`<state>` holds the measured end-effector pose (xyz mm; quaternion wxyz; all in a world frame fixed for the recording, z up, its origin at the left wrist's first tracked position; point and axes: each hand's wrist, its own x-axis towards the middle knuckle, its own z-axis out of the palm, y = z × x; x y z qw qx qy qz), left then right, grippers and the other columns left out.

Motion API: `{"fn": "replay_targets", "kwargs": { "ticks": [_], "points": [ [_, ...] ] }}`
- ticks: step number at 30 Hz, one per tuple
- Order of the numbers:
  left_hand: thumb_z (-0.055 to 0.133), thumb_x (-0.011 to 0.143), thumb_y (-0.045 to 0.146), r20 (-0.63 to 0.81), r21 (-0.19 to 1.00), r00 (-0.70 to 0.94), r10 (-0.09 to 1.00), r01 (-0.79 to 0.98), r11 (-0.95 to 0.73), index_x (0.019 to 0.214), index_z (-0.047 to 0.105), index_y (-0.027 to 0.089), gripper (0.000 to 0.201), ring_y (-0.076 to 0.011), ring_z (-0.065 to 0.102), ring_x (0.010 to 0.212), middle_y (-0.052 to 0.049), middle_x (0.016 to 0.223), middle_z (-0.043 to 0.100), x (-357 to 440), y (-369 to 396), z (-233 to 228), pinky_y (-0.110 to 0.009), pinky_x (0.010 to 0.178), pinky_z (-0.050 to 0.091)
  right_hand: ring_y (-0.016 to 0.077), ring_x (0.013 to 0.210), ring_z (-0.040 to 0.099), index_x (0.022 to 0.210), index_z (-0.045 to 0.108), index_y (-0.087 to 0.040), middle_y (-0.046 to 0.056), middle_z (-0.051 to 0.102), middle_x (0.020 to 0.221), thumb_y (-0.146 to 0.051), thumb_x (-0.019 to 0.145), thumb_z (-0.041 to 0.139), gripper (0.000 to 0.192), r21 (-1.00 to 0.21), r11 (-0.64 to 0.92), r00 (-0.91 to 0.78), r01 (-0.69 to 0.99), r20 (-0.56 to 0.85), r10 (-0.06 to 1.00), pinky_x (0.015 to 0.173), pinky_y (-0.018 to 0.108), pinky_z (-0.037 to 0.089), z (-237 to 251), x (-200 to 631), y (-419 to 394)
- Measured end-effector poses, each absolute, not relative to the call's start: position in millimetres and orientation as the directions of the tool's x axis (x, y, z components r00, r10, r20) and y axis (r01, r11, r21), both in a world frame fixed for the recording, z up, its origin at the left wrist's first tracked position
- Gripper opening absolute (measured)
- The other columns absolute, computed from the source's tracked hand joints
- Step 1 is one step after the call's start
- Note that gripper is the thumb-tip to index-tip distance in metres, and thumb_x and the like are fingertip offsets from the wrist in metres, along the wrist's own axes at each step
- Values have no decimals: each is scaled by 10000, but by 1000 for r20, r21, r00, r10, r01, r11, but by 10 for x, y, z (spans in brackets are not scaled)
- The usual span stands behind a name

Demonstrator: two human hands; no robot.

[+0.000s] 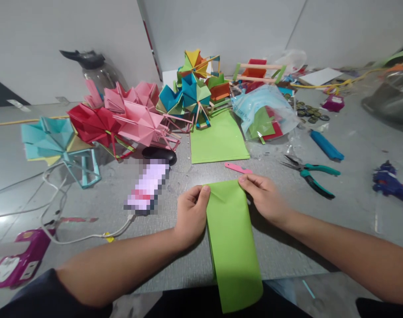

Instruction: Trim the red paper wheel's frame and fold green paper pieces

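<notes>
A long green strip [233, 243] of folded paper lies on the grey table [321, 247], its long axis running straight away from the person: the near end hangs over the table edge toward the lap, the far end points at the flat green sheet [218, 137] farther back. The strip's near end curls up a little; its far end shows a slight crease.

The left hand [191, 214] sits at the strip's far left corner, fingers curled, thumb and forefinger pinching the paper's edge. The right hand [264, 196] is at the far right corner, fingers bent together, fingertips pressing down on the paper's edge against the table.

Just beyond the strip's far end lies a small pink cutter [237, 168]. To the right of the strip are teal-handled pliers [309, 174], then a blue glue gun [390, 183] well apart at the edge of view. To the left of the strip lies a phone [146, 185] with a white cable [55, 194], and farther left a magenta box [17, 263]. Behind the green sheet stands a cluster of folded paper pinwheels [135, 117] in pink, red, teal and mixed colours, with a plastic bag [264, 112] of paper to their right.
</notes>
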<state>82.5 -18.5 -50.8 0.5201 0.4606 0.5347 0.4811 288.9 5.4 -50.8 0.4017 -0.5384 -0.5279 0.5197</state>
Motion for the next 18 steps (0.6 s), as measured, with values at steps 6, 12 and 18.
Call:
{"fn": "replay_targets", "kwargs": {
  "ticks": [6,12,18],
  "points": [
    [774,877,530,-174,981,150,973,-56,184,891,754,166,365,-172,648,680,-56,813,759,843,-230,-511,-280,614,517,161,645,455,722,613,-229,-2,543,701,-776,882,720,580,-986,-100,-9,134,-102,995,575,310,382,-543,2876,44],
    [777,905,558,-169,982,296,940,-32,187,958,752,164,398,-199,698,716,-80,851,779,847,-263,-539,-306,636,558,154,617,441,714,629,-233,0,560,678,-760,897,729,566,-989,-64,64,133,-56,996,541,303,360,-493,2874,39],
    [751,925,600,-187,980,277,943,-14,198,896,740,179,423,-198,693,690,-78,832,779,838,-253,-561,-300,606,546,180,656,517,701,663,-245,12,619,693,-692,858,809,496,-992,-117,10,54,-117,993,607,323,438,-506,2863,52]
  ]
}}
